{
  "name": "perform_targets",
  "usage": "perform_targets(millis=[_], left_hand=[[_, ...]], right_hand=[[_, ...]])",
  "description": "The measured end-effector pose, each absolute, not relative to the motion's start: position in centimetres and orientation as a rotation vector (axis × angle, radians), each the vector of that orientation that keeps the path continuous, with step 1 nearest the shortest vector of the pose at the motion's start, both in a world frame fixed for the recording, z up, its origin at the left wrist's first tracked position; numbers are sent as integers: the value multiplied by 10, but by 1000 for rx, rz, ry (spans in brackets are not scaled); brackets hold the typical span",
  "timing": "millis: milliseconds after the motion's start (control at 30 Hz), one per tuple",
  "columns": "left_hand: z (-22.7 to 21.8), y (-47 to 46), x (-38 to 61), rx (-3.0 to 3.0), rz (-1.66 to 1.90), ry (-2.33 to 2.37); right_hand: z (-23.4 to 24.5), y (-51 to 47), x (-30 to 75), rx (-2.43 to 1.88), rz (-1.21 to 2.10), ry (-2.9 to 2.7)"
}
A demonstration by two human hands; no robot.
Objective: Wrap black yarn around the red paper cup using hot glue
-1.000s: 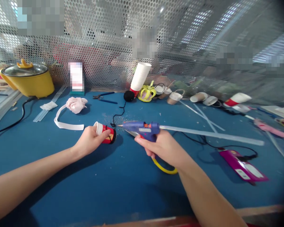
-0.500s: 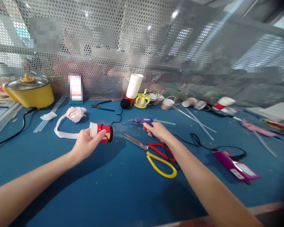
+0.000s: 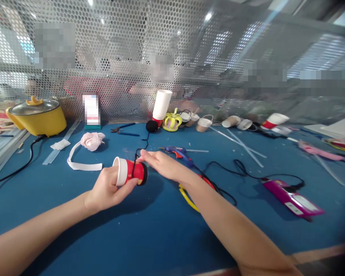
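Observation:
My left hand (image 3: 105,188) grips a small red and white paper cup (image 3: 130,172), held on its side just above the blue table (image 3: 149,230). A black yarn strand (image 3: 143,147) runs from the cup's base back to a black yarn ball (image 3: 151,126). My right hand (image 3: 161,165) reaches across to the cup, fingertips at the yarn on its base; the fingers look stretched, with nothing gripped that I can make out. The blue glue gun (image 3: 179,152) lies on the table just behind my right hand. The yellow and red scissors (image 3: 189,191) are partly hidden under my right forearm.
A yellow pot (image 3: 37,117), a pink fabric flower with white band (image 3: 87,143), pliers (image 3: 125,128), a stack of white cups (image 3: 161,104), a yellow crown (image 3: 172,122), several small cups, glue sticks (image 3: 241,145) and a purple device (image 3: 291,197) with black cable lie around. A perforated metal screen (image 3: 172,57) backs the table.
My right hand put the glue gun down on the table behind and came across to the cup's base. My left hand lifted the cup slightly and drew it nearer.

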State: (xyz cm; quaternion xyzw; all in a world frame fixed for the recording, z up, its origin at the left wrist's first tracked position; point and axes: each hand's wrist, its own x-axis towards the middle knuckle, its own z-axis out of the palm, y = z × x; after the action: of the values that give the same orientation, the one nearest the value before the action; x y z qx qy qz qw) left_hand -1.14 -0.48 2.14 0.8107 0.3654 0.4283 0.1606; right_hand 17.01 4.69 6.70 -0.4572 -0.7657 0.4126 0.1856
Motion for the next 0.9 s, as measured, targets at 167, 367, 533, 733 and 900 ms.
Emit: perform_targets(millis=[167, 367, 533, 733, 900], left_hand=[[25, -4, -10, 2482, 1204, 858], [21, -3, -8, 2089, 1042, 1063], [22, -2, -6, 1805, 1053, 1101], [23, -3, -7, 2025, 1034, 1189], [16, 1, -8, 2581, 1150, 1264]], right_hand=[[66, 40, 160, -1006, 1600, -1892], [64, 33, 162, -892, 1419, -1749], [68, 30, 161, -1034, 1190, -1890], [67, 27, 158, -1169, 836, -2105], [58, 22, 153, -1121, 783, -2198]])
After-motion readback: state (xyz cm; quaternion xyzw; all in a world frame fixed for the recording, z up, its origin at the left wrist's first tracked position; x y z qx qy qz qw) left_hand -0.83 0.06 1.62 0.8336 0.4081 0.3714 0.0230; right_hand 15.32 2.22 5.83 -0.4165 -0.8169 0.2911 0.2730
